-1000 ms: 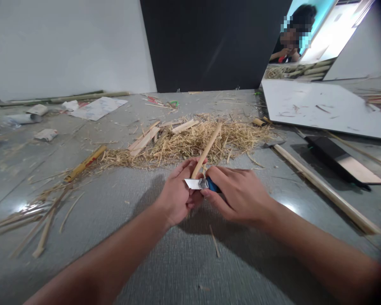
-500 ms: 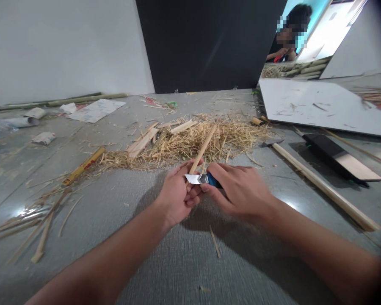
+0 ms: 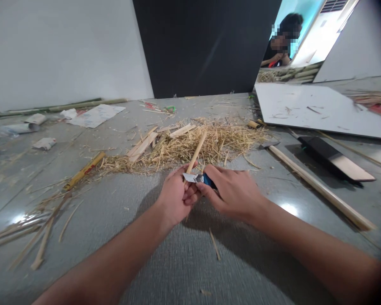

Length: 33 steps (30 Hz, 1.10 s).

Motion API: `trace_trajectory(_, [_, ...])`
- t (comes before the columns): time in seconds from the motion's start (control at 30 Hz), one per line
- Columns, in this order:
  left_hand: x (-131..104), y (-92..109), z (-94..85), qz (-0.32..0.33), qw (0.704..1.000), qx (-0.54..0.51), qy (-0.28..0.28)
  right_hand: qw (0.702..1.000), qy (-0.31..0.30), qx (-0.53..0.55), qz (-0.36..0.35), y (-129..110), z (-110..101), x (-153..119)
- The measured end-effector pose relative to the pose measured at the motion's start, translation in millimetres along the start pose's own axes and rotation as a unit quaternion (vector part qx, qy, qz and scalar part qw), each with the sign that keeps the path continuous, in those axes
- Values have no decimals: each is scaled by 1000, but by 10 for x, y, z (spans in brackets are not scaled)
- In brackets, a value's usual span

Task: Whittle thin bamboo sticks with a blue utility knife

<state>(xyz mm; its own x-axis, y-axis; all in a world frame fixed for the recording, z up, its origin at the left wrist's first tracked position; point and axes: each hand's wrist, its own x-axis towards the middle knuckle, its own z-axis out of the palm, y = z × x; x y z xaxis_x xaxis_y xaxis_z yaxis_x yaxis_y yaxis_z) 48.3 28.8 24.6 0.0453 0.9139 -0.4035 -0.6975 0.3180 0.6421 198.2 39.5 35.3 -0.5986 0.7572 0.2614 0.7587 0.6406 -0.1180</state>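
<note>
My left hand is closed round a thin bamboo strip, which slants up and away from me. In my right hand is a utility knife with a blue handle. Its silver blade lies across the strip, just above my left fingers, and appears to touch it. The lower part of the strip is mostly hidden by my left hand. Beyond both hands spreads a heap of pale shavings, with several flat wood pieces on its left side.
On the right lie a long wooden-handled tool, a black and tan flat object and a white board. A yellow stick and bamboo strips lie left. Another person sits at the back right.
The bamboo strip's far end has shifted a little left and down, and the knife has moved slightly left with it. The whole view has also shifted slightly. Both holds stay the same.
</note>
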Motion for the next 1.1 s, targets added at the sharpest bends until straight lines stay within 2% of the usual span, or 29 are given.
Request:
trace_trajectory(0.33, [48,-7,25,21,999,-4,45,998,-29,27,39,-35,59,51])
trace_trajectory(0.57, [43,-14,20,48,998,13,50,999,-19,1,36,-45,29,43])
trace_trajectory(0.63, [23,-11,6,31,999,12,27,999,-20,9,24,-33,30,25])
trace_trajectory(0.83, [-20,-36,-82,8,994,-8,-110,996,-29,79,2,23,58,-28])
trace_trajectory(1.1, [-81,-13,-56,-54,992,4,-115,993,-34,102,-43,28,48,-43])
